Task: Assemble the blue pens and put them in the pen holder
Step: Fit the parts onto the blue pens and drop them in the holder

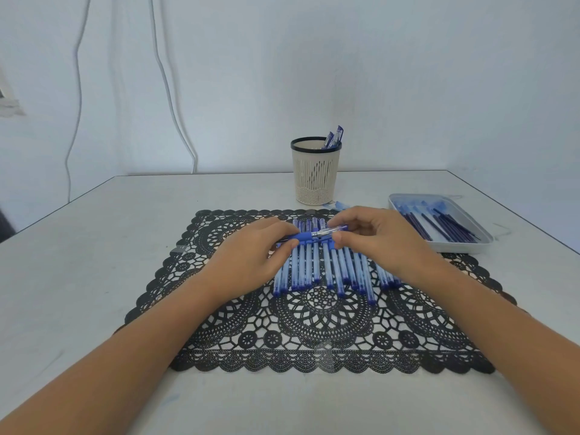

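1. Blue pen [314, 235], head view: held crosswise just above the row of loose pen parts [317, 268] near the far middle of the black lace mat [314, 337]. Blue rubber grip end points left, clear barrel end points right.
2. Hands: left hand [251, 255] pinches the grip end, with fingers curled round it. Right hand [376, 237] pinches the clear barrel end between thumb and fingertips. Both hands are on the same pen, close together.
3. Step in hand, as I judge it: joining the two halves of one pen by screwing or pushing them together. Seam sits between the hands. Can't tell if it is fully seated.
4. Loose parts: pale blue tubes with darker tips, side by side and pointing toward the person. Some are hidden under the hands. Caps or barrels, can't tell.
5. Pen holder [315, 180]: beige slotted cup with a dark rim, upright on the tabletop [94, 262] just beyond the mat. A few finished pens [334, 138] lean inside, so the task is early and many parts are left.
6. Tray [452, 248]: right of the mat, holding thin dark refills [439, 226].
7. Next move calls for closing the joint tight, capping if needed, then one hand lifting the pen forward over the row and dropping it into the holder without knocking the cup.
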Available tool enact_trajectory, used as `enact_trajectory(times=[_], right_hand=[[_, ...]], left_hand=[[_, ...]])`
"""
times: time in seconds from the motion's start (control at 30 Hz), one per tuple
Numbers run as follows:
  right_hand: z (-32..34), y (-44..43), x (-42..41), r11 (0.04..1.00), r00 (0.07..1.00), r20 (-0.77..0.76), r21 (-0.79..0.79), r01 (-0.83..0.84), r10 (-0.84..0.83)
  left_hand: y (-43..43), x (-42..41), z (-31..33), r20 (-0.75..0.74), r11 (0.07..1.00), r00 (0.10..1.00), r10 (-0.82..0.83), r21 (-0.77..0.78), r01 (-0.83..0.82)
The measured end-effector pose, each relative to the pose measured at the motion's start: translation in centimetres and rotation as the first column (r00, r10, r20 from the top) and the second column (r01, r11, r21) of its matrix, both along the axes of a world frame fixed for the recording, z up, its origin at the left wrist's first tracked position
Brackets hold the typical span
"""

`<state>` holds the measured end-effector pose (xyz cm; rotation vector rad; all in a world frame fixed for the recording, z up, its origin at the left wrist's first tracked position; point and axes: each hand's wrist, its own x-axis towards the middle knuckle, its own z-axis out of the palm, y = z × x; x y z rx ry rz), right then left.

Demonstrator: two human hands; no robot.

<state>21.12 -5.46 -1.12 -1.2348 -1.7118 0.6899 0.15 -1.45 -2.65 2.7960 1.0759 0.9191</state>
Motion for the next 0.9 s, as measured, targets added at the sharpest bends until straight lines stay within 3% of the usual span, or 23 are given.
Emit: enact_trajectory(times=[0.2, 0.6, 0.73, 0.9], right_hand=[[-0.6, 0.0, -0.7, 0.999, 1.0, -0.021, 0.046, 0.013, -0.012], [-0.9, 0.1, -1.1, 0.992, 0.999, -0.009, 0.122, -0.041, 0.042], [-1.4, 0.7, -0.5, 0.99, 0.993, 0.114, 0.139, 0.026, -0.042], [-2.3, 1.8, 1.6, 0.968, 0.908, 0.34, 0.136, 0.21, -0.245]], left_hand=[[-0.6, 0.6, 0.0, 0.065, 0.997, 0.998, 0.012, -0.076, -0.007], [-0.9, 0.9, 1.1, 0.136, 0.908, 0.989, 0.052, -0.419, 0.01], [-0.6, 1.1, 1.1, 0.142, 0.901, 0.987, 0.072, -0.433, -0.004], [-0.4, 0.5, 1.8, 0.169, 0.912, 0.949, 0.265, -0.365, -0.189]])
